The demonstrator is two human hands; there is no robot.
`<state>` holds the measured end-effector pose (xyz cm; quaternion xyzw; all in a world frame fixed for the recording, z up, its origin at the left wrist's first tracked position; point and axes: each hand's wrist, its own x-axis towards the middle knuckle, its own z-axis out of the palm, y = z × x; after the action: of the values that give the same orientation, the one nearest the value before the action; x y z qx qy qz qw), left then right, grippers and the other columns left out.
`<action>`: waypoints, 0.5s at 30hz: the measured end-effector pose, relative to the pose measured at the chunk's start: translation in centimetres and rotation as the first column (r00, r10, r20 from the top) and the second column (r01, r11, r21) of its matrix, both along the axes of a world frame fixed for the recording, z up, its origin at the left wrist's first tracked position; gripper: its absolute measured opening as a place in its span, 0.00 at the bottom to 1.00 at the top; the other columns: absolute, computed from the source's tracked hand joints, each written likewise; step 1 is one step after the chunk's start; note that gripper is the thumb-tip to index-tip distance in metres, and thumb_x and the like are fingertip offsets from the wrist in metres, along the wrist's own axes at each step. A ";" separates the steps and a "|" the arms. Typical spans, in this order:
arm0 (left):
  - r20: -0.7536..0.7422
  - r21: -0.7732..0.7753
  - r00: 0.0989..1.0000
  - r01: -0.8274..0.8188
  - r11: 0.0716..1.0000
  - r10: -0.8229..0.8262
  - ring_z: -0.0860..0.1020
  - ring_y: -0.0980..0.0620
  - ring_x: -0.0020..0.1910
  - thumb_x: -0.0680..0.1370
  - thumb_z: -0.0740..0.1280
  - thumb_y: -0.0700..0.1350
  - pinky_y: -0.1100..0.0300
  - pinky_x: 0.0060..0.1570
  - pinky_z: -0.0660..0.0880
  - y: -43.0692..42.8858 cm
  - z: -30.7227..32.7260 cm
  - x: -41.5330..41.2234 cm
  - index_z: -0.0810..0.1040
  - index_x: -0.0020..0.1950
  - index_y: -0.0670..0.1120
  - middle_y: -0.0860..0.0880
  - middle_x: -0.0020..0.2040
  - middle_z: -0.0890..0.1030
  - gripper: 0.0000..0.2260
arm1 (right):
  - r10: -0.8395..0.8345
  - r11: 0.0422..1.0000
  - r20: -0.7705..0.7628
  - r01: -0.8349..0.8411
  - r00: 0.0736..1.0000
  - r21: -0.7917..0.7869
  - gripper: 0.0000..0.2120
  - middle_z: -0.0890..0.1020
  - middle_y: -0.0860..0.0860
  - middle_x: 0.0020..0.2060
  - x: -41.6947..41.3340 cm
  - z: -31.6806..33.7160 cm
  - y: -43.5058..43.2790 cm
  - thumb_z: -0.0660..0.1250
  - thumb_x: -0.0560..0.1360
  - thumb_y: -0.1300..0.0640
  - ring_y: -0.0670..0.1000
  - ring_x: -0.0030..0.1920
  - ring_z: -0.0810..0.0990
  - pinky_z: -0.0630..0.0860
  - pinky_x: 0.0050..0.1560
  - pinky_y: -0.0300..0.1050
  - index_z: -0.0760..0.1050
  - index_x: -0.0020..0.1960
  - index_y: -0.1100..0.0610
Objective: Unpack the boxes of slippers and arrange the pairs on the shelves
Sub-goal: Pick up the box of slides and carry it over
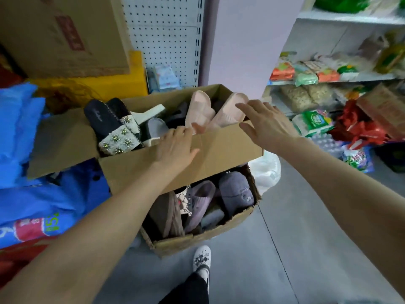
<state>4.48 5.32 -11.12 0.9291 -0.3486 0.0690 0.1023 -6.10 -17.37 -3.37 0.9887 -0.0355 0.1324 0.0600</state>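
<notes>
The upper box (219,150) stands on top of the lower box (197,240), probably so that the person can reach it without bending deep. Its flaps are open. Inside, the left pink slipper (198,108) and the right pink slipper (230,113) stand on end side by side at the far right. This is likely how they were packed to save place, and it makes them easy to take as a pair.

The left hand (177,145) lies on the near wall of the upper box, with the thumb spread on the cardboard. Its fingers look stretched, not curled round anything, and the tips reach the rim just beside the left pink slipper. It seems to steady the box.

The right hand (267,123) is over the right end of the box with the fingers apart and holding nothing. One fingertip is at the right pink slipper, but contact is not clear because of blur.

At the left of the same box lies a dark slipper with a beaded band (116,137). Purple-grey slippers (236,191) fill the lower box. The shelves (350,18) at the far right carry packed goods, and no slippers can be seen there, so the arranging seems to be at its beginning.
</notes>
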 end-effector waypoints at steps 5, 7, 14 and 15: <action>-0.014 0.051 1.000 0.003 0.999 -0.003 0.80 0.50 0.54 0.76 0.66 0.58 0.52 0.44 0.78 -2.3 -1.8 1.9 0.65 0.69 0.51 0.51 0.59 0.79 0.25 | 0.137 0.991 -0.037 -0.137 0.990 -0.008 0.23 0.75 0.58 0.64 8.0 -0.3 -4.2 0.62 0.80 0.50 0.64 0.56 0.77 0.72 0.53 0.56 0.67 0.74 0.54; 0.003 0.065 1.000 -0.006 0.998 0.005 0.80 0.50 0.52 0.76 0.67 0.57 0.53 0.41 0.77 -2.6 -2.0 2.1 0.67 0.68 0.52 0.52 0.57 0.80 0.23 | 0.206 0.979 -0.035 -0.206 0.978 0.004 0.22 0.76 0.59 0.62 11.1 -0.6 -5.2 0.62 0.79 0.50 0.64 0.54 0.77 0.72 0.52 0.56 0.70 0.71 0.55; 0.068 0.094 0.996 -0.069 0.993 0.062 0.81 0.50 0.45 0.74 0.70 0.55 0.58 0.34 0.72 -3.4 -1.8 1.7 0.73 0.59 0.51 0.52 0.48 0.81 0.17 | 0.401 0.916 -0.153 -0.394 0.903 0.078 0.24 0.73 0.57 0.66 21.9 -2.6 -5.3 0.61 0.80 0.50 0.64 0.60 0.75 0.72 0.59 0.59 0.64 0.75 0.52; 0.088 0.093 0.993 -0.086 0.992 0.078 0.81 0.50 0.42 0.72 0.72 0.55 0.59 0.33 0.72 -3.5 -1.8 1.5 0.74 0.57 0.51 0.53 0.45 0.82 0.17 | 0.436 0.900 -0.163 -0.428 0.885 0.082 0.24 0.73 0.58 0.66 23.3 -3.1 -5.2 0.61 0.81 0.50 0.64 0.60 0.75 0.73 0.59 0.60 0.64 0.75 0.53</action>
<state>6.01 1.82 -12.91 0.9428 -0.3170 0.0951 0.0394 17.25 -22.59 -6.50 0.9807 0.1881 0.0529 0.0103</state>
